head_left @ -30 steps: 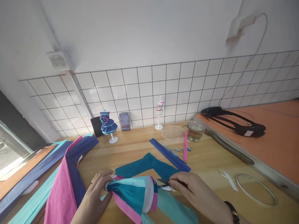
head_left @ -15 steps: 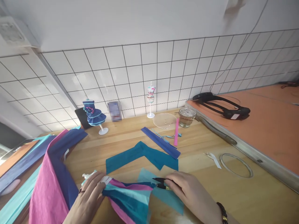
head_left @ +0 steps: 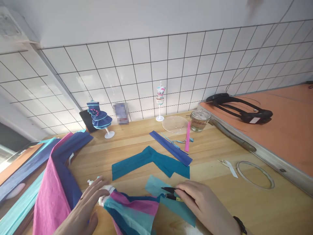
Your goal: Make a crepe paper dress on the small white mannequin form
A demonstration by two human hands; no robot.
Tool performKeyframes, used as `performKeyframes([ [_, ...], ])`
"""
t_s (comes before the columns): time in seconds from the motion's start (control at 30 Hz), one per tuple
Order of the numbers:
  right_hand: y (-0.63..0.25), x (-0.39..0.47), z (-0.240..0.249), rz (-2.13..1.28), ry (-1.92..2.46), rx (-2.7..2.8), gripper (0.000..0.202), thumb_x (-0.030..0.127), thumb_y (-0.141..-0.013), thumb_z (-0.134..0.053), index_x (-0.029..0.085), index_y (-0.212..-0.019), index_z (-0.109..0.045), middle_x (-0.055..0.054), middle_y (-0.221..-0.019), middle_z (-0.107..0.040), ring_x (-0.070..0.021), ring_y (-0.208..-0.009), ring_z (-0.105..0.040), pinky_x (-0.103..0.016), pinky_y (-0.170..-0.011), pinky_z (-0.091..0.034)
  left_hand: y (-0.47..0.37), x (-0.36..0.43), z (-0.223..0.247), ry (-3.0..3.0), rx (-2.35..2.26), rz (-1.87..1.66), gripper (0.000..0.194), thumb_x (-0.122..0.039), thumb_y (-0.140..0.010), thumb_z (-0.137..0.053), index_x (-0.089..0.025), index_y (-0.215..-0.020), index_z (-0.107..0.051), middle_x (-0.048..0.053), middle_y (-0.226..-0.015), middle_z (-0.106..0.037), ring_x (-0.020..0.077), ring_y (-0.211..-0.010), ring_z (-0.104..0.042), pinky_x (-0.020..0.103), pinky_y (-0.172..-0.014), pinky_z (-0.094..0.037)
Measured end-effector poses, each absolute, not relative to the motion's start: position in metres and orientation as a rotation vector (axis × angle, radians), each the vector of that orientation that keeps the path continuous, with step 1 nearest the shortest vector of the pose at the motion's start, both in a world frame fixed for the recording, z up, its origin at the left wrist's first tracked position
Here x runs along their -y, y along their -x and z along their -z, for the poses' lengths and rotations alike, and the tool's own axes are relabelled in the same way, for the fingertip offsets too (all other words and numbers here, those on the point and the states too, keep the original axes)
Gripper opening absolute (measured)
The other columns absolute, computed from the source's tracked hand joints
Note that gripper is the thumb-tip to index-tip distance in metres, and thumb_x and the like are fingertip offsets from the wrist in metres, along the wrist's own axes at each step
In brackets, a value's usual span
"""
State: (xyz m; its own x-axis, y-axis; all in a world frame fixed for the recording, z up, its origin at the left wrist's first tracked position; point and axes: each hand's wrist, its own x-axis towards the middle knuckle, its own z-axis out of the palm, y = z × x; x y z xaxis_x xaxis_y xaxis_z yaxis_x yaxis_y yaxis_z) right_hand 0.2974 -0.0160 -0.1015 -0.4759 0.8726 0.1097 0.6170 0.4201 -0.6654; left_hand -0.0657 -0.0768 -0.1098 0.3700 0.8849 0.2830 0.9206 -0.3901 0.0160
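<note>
A small white dress form [head_left: 102, 198] lies on its side at the lower middle, its skirt of pink, turquoise and teal crepe-like strips [head_left: 137, 209] spreading to the right. My left hand [head_left: 84, 209] is over its white upper part, fingers stretched out and loosely apart. My right hand [head_left: 199, 200] grips black thread snips [head_left: 171, 193] whose pointed blades stand apart at the right tip of the skirt. Beneath the snips lies a turquoise piece [head_left: 178, 209]. A bent teal strip [head_left: 137, 162] lies just beyond the skirt.
Blue [head_left: 171, 148] and pink [head_left: 187, 137] strips lie farther back. A dressed blue mannequin [head_left: 100, 114], a second small mannequin [head_left: 160, 94] and a glass jar [head_left: 200, 120] stand along the wall. Long pink fabric [head_left: 50, 192] covers the left; a clear ring [head_left: 255, 174] is right.
My left hand has loosened and slid slightly left and down, showing more of the dress form's white top. My right hand with the snips stays near the skirt's tip. The view has shifted slightly.
</note>
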Motion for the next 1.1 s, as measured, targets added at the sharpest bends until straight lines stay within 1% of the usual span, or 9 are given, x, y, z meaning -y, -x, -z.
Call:
performKeyframes([
  [0.07, -0.297, 0.016, 0.102, -0.781, 1.247, 2.238, 0.026, 0.03, -0.094, -0.039, 0.024, -0.087, -0.063, -0.001, -0.083, -0.068, -0.0168, -0.077, -0.063, -0.028, -0.071, -0.047, 0.046, 0.068, 0.092, 2.392, 1.671, 0.537, 0.029, -0.022, -0.081, -0.05, -0.028, -0.109, -0.055, 0.006, -0.121, -0.061, 0.0281, -0.117, -0.052, 0.042, -0.087, -0.052],
  [0.13, -0.297, 0.016, 0.103, -0.788, 1.234, 2.24, 0.026, 0.03, -0.094, -0.039, 0.024, -0.089, -0.063, -0.001, -0.085, -0.068, -0.0172, -0.078, -0.063, -0.029, -0.073, -0.047, 0.014, 0.056, 0.077, 2.503, 1.683, 0.638, 0.017, -0.027, -0.083, -0.052, -0.027, -0.097, -0.062, 0.005, -0.109, -0.067, 0.0242, -0.104, -0.061, 0.037, -0.083, -0.053],
  [0.17, -0.297, 0.016, 0.104, -0.793, 1.227, 2.239, 0.026, 0.031, -0.094, -0.039, 0.024, -0.091, -0.063, -0.002, -0.086, -0.069, -0.0173, -0.08, -0.063, -0.029, -0.073, -0.047, -0.004, 0.05, 0.071, 2.609, 1.697, 0.675, 0.015, -0.025, -0.085, -0.049, -0.026, -0.087, -0.064, 0.004, -0.099, -0.069, 0.0213, -0.095, -0.063, 0.034, -0.08, -0.052],
  [0.2, -0.297, 0.016, 0.105, -0.799, 1.22, 2.234, 0.025, 0.031, -0.094, -0.038, 0.025, -0.092, -0.063, -0.002, -0.088, -0.069, -0.0173, -0.081, -0.063, -0.029, -0.074, -0.047, -0.023, 0.045, 0.066, 2.667, 1.762, 0.711, 0.022, -0.022, -0.087, -0.046, -0.025, -0.077, -0.065, 0.003, -0.088, -0.069, 0.019, -0.086, -0.063, 0.032, -0.076, -0.051],
  [0.27, -0.297, 0.016, 0.106, -0.808, 1.211, 2.226, 0.025, 0.031, -0.094, -0.038, 0.025, -0.093, -0.063, -0.002, -0.088, -0.068, -0.017, -0.082, -0.063, -0.028, -0.075, -0.046, -0.056, 0.036, 0.061, 2.811, 1.867, 0.654, 0.022, -0.019, -0.086, -0.049, -0.024, -0.074, -0.067, 0.001, -0.075, -0.066, 0.0169, -0.079, -0.061, 0.033, -0.078, -0.048],
  [0.37, -0.298, 0.017, 0.107, -0.799, 1.214, 2.218, 0.026, 0.031, -0.095, -0.037, 0.024, -0.092, -0.062, -0.003, -0.088, -0.068, -0.017, -0.081, -0.063, -0.028, -0.074, -0.046, -0.087, 0.031, 0.061, 2.775, 2.061, 0.442, 0.009, -0.016, -0.076, -0.063, -0.022, -0.078, -0.07, 0.003, -0.08, -0.065, 0.0206, -0.083, -0.06, 0.034, -0.073, -0.048],
  [0.57, -0.296, 0.018, 0.108, -0.761, 1.245, 2.229, 0.027, 0.029, -0.095, -0.037, 0.023, -0.091, -0.063, -0.002, -0.086, -0.069, -0.0171, -0.079, -0.064, -0.027, -0.072, -0.046, -0.099, 0.033, 0.072, 2.754, 1.733, 0.093, 0.012, -0.015, -0.078, -0.059, -0.021, -0.07, -0.065, 0.003, -0.07, -0.063, 0.0245, -0.075, -0.059, 0.039, -0.065, -0.048],
  [0.83, -0.292, 0.022, 0.108, -0.687, 1.259, 2.273, 0.033, 0.031, -0.095, -0.034, 0.022, -0.083, -0.063, -0.004, -0.077, -0.068, -0.0169, -0.071, -0.063, -0.025, -0.064, -0.045, -0.107, 0.03, 0.081, 2.697, 1.422, 0.019, 0.02, -0.001, -0.068, -0.054, -0.02, -0.06, -0.057, 0.002, -0.061, -0.06, 0.0208, -0.062, -0.056, 0.033, -0.056, -0.043],
  [1.1, -0.292, 0.022, 0.106, -0.744, 1.241, 2.234, 0.031, 0.029, -0.095, -0.035, 0.022, -0.085, -0.064, -0.003, -0.079, -0.068, -0.0167, -0.073, -0.062, -0.024, -0.067, -0.043, -0.103, 0.027, 0.087, 2.665, 1.538, 0.195, 0.022, 0.001, -0.062, -0.052, -0.019, -0.06, -0.061, 0.002, -0.06, -0.064, 0.0196, -0.06, -0.06, 0.03, -0.056, -0.045],
])
